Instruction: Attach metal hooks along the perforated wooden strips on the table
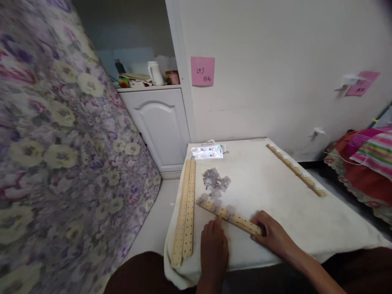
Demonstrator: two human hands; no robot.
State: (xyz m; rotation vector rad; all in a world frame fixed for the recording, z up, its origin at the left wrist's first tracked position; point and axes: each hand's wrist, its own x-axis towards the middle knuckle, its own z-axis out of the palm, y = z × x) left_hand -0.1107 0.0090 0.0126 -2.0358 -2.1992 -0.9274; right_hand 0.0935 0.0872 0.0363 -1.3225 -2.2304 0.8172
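Note:
A perforated wooden strip lies slanted on the white-covered table, with small metal hooks fitted along it. My left hand rests flat beside its middle, fingertips touching the strip, fingers stretched out. My right hand pinches the strip's right end. A heap of small clear packets with metal hooks lies just beyond the strip.
Two more perforated strips lie side by side along the table's left edge, and another with hooks lies at the far right. A blister pack sits at the back. A flowered mattress leans at left; a white cabinet stands behind.

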